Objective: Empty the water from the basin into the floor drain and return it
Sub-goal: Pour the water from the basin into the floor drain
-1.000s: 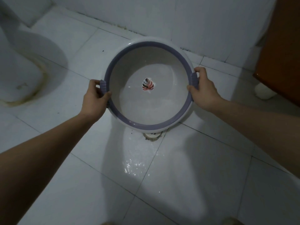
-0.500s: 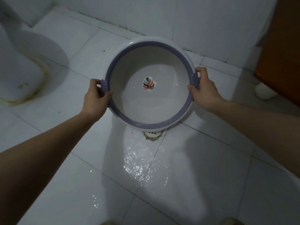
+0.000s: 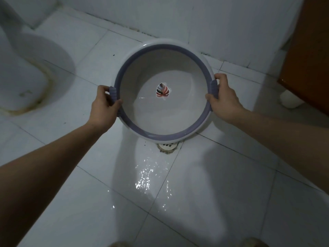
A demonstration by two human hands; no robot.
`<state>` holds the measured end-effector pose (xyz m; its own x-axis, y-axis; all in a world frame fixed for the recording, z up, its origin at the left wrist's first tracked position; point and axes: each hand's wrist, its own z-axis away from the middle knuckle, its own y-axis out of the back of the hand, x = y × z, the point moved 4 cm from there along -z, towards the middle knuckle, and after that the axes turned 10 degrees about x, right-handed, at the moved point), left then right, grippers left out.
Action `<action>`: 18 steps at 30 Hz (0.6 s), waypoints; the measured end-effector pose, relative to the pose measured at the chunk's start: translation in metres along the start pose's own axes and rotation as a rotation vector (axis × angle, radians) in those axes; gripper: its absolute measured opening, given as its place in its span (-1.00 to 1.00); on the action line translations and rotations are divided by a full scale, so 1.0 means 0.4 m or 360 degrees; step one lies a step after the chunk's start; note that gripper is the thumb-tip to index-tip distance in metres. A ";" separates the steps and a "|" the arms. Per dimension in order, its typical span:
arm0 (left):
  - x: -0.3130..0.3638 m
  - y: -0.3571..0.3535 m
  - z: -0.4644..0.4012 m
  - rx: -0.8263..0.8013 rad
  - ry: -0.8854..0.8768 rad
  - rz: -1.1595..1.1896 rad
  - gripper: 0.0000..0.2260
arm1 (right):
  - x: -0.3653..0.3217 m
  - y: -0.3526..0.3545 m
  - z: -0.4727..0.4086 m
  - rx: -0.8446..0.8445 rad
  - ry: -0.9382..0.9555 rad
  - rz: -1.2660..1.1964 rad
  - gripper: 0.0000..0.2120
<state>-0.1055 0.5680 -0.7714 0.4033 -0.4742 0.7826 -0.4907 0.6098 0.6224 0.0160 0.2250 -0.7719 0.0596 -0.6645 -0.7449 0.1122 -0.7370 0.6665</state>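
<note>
A round white basin (image 3: 165, 120) with a purple rim and a leaf sticker on its bottom is held above the tiled floor, tilted toward me. My left hand (image 3: 104, 108) grips its left handle and my right hand (image 3: 224, 99) grips its right handle. A little water lies in the basin's lower part. The floor drain (image 3: 167, 147) shows just under the basin's near edge, partly hidden by it. Water glistens on the tiles (image 3: 151, 177) in front of the drain.
A white toilet base (image 3: 26, 75) with a stained foot stands at the left. A tiled wall (image 3: 195, 20) runs behind the basin. A brown wooden door (image 3: 309, 54) is at the right, with a white object (image 3: 290, 99) at its foot.
The wet patch on the tiles in front of the drain has spread toward me. The basin has tipped slightly more and stays in both hands.
</note>
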 end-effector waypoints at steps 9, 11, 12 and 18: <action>-0.004 0.002 0.002 -0.0001 0.0000 -0.0019 -0.69 | -0.004 -0.001 0.010 -0.0023 0.0015 -0.0012 -0.54; -0.004 0.002 0.004 0.0003 -0.0015 -0.0025 -0.69 | -0.007 0.001 0.012 -0.0024 0.0016 -0.0016 -0.54; -0.004 0.003 0.004 0.0008 -0.0030 -0.0035 -0.69 | -0.008 0.002 0.013 -0.0026 0.0019 -0.0021 -0.54; -0.007 0.008 0.013 0.0004 -0.0065 -0.0091 -0.69 | -0.009 0.005 0.018 -0.0032 0.0026 -0.0041 -0.54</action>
<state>-0.1120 0.5680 -0.7715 0.3989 -0.5340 0.7455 -0.4698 0.5791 0.6662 0.0088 0.2250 -0.7674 0.0724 -0.6431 -0.7624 0.1340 -0.7512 0.6464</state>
